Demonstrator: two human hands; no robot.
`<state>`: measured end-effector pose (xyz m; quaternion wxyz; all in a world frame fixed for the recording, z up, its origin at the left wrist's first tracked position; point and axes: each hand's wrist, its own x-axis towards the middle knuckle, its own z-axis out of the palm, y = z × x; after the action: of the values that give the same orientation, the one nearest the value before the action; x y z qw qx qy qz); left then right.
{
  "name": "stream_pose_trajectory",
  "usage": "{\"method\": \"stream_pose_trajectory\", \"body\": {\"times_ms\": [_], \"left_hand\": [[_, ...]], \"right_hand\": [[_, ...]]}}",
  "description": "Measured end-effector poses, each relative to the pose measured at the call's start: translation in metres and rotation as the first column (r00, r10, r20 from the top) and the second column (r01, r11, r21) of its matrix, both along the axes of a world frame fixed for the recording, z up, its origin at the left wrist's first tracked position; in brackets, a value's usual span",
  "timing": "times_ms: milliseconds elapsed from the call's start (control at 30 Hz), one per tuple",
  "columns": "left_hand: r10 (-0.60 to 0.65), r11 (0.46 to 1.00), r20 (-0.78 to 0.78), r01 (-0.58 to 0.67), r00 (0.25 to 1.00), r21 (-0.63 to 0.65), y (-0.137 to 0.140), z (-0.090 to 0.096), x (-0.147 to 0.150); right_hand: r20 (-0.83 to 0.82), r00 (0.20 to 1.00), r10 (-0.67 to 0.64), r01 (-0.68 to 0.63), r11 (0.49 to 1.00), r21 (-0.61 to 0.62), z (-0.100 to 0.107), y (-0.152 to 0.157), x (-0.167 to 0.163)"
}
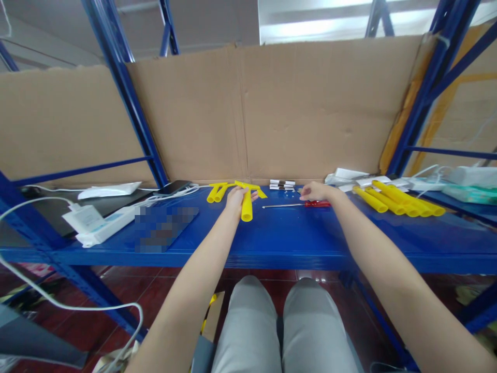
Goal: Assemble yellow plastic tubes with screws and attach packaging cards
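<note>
The person's left hand (pixel 235 199) has its fingers clamped on a yellow tube (pixel 247 208) at the middle of the blue counter (pixel 287 235), open end facing the person; the right hand (pixel 315 191) is just beyond a red-handled screwdriver (pixel 317 204), fingertips close together, though whether they pinch anything cannot be told. More yellow tubes (pixel 399 198) lie to the right.

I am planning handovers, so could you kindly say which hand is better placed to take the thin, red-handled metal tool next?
Probably the right hand: it is beside the tool's red handle, though whether it holds anything is unclear. The left hand is farther away, grasping a yellow hollow tube.
</note>
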<state>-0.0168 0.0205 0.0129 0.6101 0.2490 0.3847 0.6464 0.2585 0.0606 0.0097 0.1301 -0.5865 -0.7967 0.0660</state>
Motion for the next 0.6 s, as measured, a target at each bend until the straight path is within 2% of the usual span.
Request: {"method": "stream_pose_trajectory", "body": {"times_ms": [133, 267, 433, 600], "left_hand": [[-0.007, 1.0, -0.028, 0.007, 1.0, 0.024, -0.002, 0.001, 0.001], [0.013, 0.999, -0.032, -0.012, 0.999, 0.041, -0.002, -0.001, 0.002], [-0.009, 0.998, -0.121, 0.016, 0.993, 0.057, 0.001, -0.005, 0.003], [-0.003, 0.996, -0.168, 0.018, 0.986, 0.087, 0.003, -0.007, 0.004]], "right_hand": [[0.063, 0.996, 0.067, -0.063, 0.996, -0.07, 0.001, -0.006, 0.01], [0.072, 0.992, 0.107, -0.102, 0.992, -0.081, -0.009, -0.012, 0.012], [0.076, 0.995, 0.067, -0.067, 0.998, 0.007, -0.021, -0.018, 0.011], [0.117, 0.99, -0.077, 0.061, 0.989, 0.138, -0.016, -0.026, 0.012]]}}
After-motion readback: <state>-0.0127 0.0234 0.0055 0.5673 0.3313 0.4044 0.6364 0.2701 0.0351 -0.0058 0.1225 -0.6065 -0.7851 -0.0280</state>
